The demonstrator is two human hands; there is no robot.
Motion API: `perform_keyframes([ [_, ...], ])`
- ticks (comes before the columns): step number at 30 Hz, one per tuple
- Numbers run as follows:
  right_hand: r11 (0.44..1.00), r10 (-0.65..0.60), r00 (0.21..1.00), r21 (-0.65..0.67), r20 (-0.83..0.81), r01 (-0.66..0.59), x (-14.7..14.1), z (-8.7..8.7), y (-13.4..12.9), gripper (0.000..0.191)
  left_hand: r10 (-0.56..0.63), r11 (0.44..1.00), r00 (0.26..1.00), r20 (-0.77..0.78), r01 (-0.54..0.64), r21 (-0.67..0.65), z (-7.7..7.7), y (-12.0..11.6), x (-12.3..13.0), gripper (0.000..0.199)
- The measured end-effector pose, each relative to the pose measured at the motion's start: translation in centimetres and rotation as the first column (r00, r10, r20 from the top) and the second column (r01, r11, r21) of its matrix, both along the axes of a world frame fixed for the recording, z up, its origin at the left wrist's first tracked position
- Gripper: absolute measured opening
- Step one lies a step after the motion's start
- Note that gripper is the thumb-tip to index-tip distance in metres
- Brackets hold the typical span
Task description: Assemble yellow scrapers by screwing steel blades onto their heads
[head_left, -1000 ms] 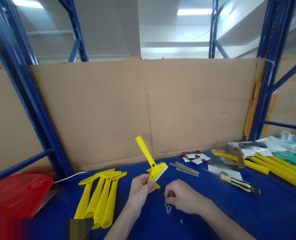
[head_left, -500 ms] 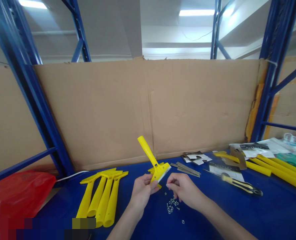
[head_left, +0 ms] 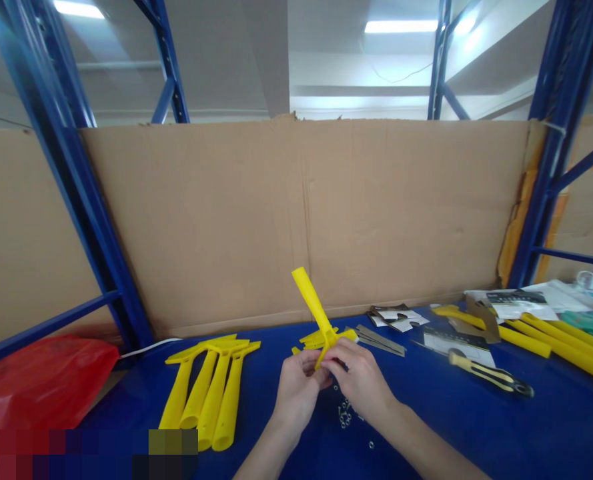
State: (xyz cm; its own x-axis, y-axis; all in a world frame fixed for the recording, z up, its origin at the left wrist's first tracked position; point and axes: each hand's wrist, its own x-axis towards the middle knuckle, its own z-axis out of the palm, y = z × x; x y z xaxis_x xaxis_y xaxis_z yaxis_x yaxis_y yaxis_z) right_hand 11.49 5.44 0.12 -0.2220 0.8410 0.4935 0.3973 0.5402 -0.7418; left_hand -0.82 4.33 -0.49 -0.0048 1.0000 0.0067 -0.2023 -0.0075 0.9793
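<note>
Above blue tabletop (head_left: 516, 437), left hand (head_left: 297, 388) pinches yellow scraper (head_left: 319, 318), right hand (head_left: 365, 380) touching it.

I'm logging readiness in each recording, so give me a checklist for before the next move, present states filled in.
1. Yellow plastic T-shaped tool with tubular handle held: ok, in the left hand.
2. Right hand at the tool's head: ok.
3. Anything small within the right hand's grip: cannot tell, hidden.
4. Small silvery metal nuts gathered together: not ok, some lie apart on the blue tabletop.
5. Cream-and-black-handled screwdriver free of both hands: ok.
</note>
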Motion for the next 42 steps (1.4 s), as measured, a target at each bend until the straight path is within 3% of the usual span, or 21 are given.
perform_keyframes([
  [5,0.980,-0.197,0.980,-0.024,0.021,0.198,-0.2,-0.1,-0.1,0.004,0.021,0.997,0.999,-0.030,-0.019,0.072,-0.3,0.2,-0.2,0.033],
  [9,0.908,-0.396,0.918,-0.155,-0.005,0.390,0.0,-0.2,0.4,0.049,0.051,0.996,0.997,-0.052,-0.047,0.079,-0.3,0.2,-0.2,0.033],
  [12,0.911,-0.377,0.926,-0.179,0.002,0.371,0.4,-0.4,0.8,0.062,0.053,0.998,0.997,-0.051,-0.051,0.043,-0.2,0.1,-0.2,0.033],
  [18,0.937,-0.320,0.947,-0.133,0.038,0.322,0.8,-0.3,0.9,0.040,0.048,0.998,0.996,-0.078,-0.044,0.050,0.3,-0.2,-0.3,0.034],
  [25,0.962,-0.272,0.960,0.005,0.059,0.273,0.9,0.3,0.4,0.039,0.052,0.998,0.996,-0.069,-0.049,0.042,0.6,-0.2,-0.3,0.034],
  [30,0.949,-0.303,0.953,-0.098,-0.011,0.300,0.4,-0.2,0.4,0.041,0.087,0.992,0.985,-0.147,-0.072,0.103,0.2,-0.1,-0.3,0.024],
  [35,0.918,-0.380,0.924,-0.106,0.039,0.382,0.3,0.0,0.1,0.048,0.124,0.974,0.960,-0.252,-0.068,0.218,0.0,-0.1,-0.2,0.013],
  [42,0.891,-0.406,0.913,-0.202,0.043,0.406,0.9,-0.1,0.7,0.058,0.070,0.988,0.976,-0.207,-0.039,0.150,0.7,-0.3,-0.4,0.016],
])
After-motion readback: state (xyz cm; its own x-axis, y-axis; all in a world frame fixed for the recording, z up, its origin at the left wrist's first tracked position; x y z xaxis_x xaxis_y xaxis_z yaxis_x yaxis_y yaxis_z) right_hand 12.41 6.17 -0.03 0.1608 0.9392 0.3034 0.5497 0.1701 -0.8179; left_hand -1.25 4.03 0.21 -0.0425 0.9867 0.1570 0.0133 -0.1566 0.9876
